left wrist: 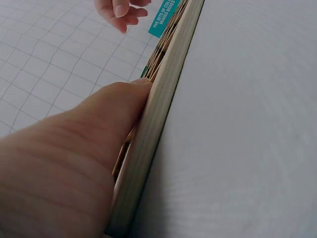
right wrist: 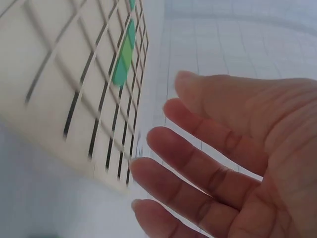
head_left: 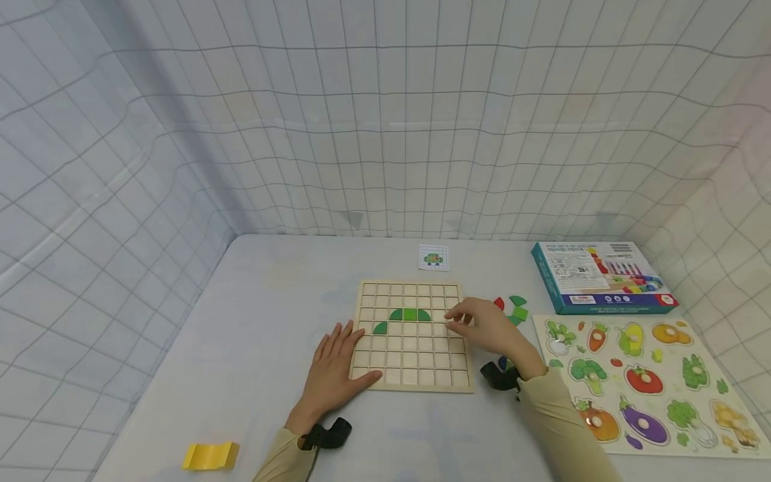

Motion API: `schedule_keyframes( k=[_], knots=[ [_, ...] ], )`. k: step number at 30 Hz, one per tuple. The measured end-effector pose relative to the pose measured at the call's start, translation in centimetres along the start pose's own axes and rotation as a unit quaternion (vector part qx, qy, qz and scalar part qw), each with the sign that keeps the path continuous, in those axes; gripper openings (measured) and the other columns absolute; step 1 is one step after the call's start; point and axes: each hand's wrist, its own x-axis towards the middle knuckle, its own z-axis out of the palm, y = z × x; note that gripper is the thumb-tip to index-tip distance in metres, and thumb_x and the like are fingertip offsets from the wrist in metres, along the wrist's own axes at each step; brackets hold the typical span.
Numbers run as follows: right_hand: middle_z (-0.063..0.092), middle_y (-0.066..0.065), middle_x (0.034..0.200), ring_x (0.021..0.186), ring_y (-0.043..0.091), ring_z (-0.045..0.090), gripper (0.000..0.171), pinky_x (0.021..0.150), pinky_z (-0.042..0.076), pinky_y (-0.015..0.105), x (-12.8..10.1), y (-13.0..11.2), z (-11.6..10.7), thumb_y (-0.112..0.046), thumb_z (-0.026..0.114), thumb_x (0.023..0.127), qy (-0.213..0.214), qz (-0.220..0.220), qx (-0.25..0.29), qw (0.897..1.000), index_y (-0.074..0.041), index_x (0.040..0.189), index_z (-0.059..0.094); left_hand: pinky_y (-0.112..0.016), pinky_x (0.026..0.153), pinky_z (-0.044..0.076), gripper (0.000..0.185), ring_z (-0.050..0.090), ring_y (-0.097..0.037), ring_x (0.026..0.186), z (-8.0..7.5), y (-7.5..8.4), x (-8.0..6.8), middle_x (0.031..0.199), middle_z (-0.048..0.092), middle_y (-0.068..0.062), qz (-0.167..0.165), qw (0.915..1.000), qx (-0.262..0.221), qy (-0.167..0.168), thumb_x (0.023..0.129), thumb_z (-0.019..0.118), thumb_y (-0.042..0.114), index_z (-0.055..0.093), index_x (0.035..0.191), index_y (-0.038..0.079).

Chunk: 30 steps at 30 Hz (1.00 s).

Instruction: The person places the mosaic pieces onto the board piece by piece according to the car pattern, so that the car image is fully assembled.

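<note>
Grid board (head_left: 409, 361) lies flat and square-on, left hand (head_left: 333, 371) pressing it flat-fingered, right hand (head_left: 484, 328) relaxed, empty.

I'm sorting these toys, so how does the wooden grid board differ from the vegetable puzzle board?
The wooden grid board is plain, square-celled and holds only a few green pieces; the vegetable puzzle board is white, with colourful vegetable pieces almost all over. The left hand rests on the grid board; nothing touches the vegetable puzzle board. Both lie flat.

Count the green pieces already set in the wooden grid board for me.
4. Three sit side by side as an arch in the third row; one quarter-circle piece lies a row lower, to their left. The right hand may hide others.
</note>
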Motion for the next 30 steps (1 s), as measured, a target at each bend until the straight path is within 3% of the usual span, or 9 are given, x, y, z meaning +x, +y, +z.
schedule_keyframes(
  k=[7,14,18,30],
  knots=[
    [0.060,-0.005,0.082,0.069,0.011,0.051,0.015,0.058,0.045,0.029,-2.3,2.6,-2.0,-0.018,0.075,0.083,-0.015,0.070,-0.028,0.997,-0.008,0.093,0.072,-0.049,0.111,0.009,0.084,0.015,-0.032,0.141,-0.2,0.2,0.0,0.153,0.026,-0.014,-0.003,0.9999,-0.007,-0.007,0.081,0.064,0.058,0.039,0.144,0.010],
    [0.059,-0.001,0.084,0.076,0.017,0.050,0.023,0.070,0.047,0.036,-3.5,4.0,-2.3,-0.015,0.081,0.075,-0.040,0.147,-0.051,0.987,-0.007,0.094,0.071,-0.049,0.112,0.008,0.084,0.014,-0.031,0.141,-0.2,0.3,-0.1,0.153,0.025,-0.013,-0.009,0.9997,-0.013,-0.017,0.081,0.064,0.059,0.038,0.145,0.010],
    [0.056,0.002,0.088,0.079,0.020,0.048,0.025,0.072,0.047,0.038,-4.1,4.4,-2.1,-0.013,0.081,0.074,-0.045,0.163,-0.053,0.984,-0.006,0.096,0.071,-0.048,0.112,0.008,0.084,0.015,-0.032,0.141,-0.3,0.4,-0.2,0.153,0.025,-0.013,-0.009,0.9998,-0.013,-0.015,0.081,0.065,0.058,0.039,0.144,0.009],
    [0.050,0.003,0.087,0.079,0.021,0.047,0.018,0.064,0.043,0.033,-4.1,4.8,-1.8,-0.010,0.078,0.076,-0.038,0.156,-0.043,0.986,-0.010,0.091,0.068,-0.048,0.111,0.009,0.083,0.016,-0.032,0.141,-0.3,0.2,-0.1,0.152,0.027,-0.014,-0.004,0.9999,-0.008,-0.005,0.081,0.064,0.058,0.040,0.143,0.010]
  ],
)
